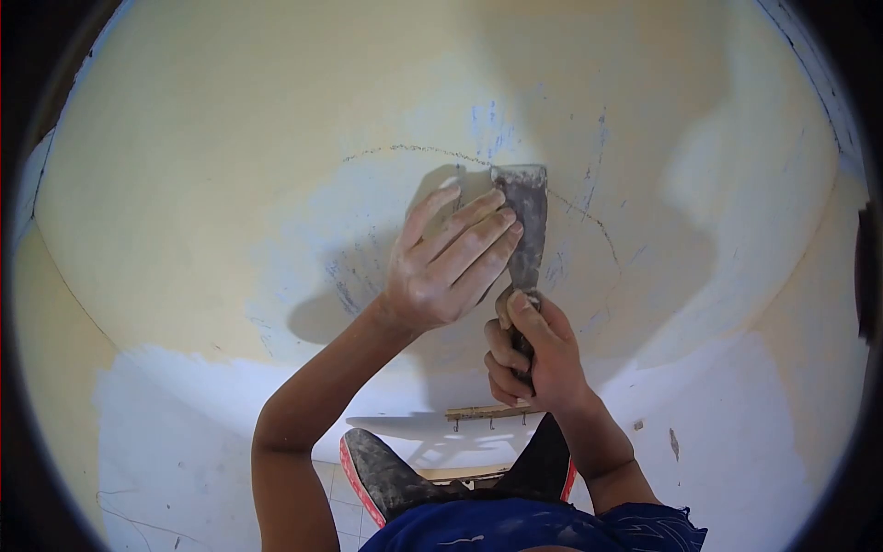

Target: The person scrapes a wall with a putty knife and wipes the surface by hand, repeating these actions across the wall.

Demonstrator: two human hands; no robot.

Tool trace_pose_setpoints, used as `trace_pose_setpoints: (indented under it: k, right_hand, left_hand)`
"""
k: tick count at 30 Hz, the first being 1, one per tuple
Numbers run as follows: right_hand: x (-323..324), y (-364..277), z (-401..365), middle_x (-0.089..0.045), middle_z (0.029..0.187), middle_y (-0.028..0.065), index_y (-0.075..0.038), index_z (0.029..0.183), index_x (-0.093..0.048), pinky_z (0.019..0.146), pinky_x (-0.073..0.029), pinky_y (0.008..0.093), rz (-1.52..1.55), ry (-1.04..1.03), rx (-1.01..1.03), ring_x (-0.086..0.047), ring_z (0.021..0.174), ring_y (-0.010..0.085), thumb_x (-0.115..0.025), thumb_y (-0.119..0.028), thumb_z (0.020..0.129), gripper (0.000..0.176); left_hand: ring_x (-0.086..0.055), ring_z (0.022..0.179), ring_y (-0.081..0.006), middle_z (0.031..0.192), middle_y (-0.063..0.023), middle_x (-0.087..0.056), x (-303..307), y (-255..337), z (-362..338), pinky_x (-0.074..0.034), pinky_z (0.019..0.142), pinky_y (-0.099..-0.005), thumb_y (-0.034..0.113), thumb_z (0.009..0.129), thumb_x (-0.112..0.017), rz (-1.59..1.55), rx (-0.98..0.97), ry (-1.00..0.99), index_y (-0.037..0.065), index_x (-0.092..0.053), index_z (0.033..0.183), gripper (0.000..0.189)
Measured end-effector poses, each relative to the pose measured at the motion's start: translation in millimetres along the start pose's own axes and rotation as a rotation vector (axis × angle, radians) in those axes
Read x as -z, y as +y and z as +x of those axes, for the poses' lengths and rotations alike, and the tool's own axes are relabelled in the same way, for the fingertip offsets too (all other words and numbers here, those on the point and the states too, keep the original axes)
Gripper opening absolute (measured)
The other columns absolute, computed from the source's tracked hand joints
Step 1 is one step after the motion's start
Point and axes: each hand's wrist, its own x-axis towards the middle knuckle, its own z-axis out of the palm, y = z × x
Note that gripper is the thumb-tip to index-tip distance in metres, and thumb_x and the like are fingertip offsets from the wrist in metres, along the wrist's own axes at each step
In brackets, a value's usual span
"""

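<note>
Seen from a camera worn on the person's head, a single wide, dark-rimmed view faces forward and down onto a cream-and-white painted wall, with the bare left hand and bare right hand close at mid-view, the blue fabric shirt nearest below.

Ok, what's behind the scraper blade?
Pale painted surface. A dark, broken line meets the scraper blade on one side and shows again past the other; the stretch between is covered.

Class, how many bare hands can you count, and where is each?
2: the left hand has its fingers on the scraper's blade; the right hand grips its handle.
</note>
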Motion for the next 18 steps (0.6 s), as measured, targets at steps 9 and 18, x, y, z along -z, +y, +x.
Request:
trace_pose_setpoints:
  k: [9, 18]
  right_hand:
    - [-30.5, -32.7, 8.5, -0.030, 0.057, -0.0054, -0.015, 0.098, -0.049, 0.029, -0.022, 0.0252, 0.050, 0.088, 0.030, -0.023, 0.035, 0.0054, -0.041, -0.044, 0.114, 0.034]
    - [-37.6, -51.2, 13.6, -0.030, 0.057, -0.0058, -0.017, 0.097, -0.050, 0.029, -0.021, 0.0257, 0.060, 0.051, 0.052, -0.023, 0.035, 0.0051, -0.042, -0.043, 0.114, 0.032]
  left_hand:
    - [-0.074, 0.109, -0.0239, 0.105, -0.0089, -0.075, -7.2, -4.1, 39.1, -0.052, 0.103, -0.0457, 0.009, 0.085, -0.075, 0.052, 0.033, 0.195, 0.003, -0.078, 0.095, 0.012]
    - [-0.074, 0.109, -0.0254, 0.106, -0.0097, -0.075, -2.1, -7.7, 61.8, -0.052, 0.098, -0.0435, 0.008, 0.084, -0.074, 0.065, 0.062, 0.183, 0.003, -0.076, 0.092, 0.010]
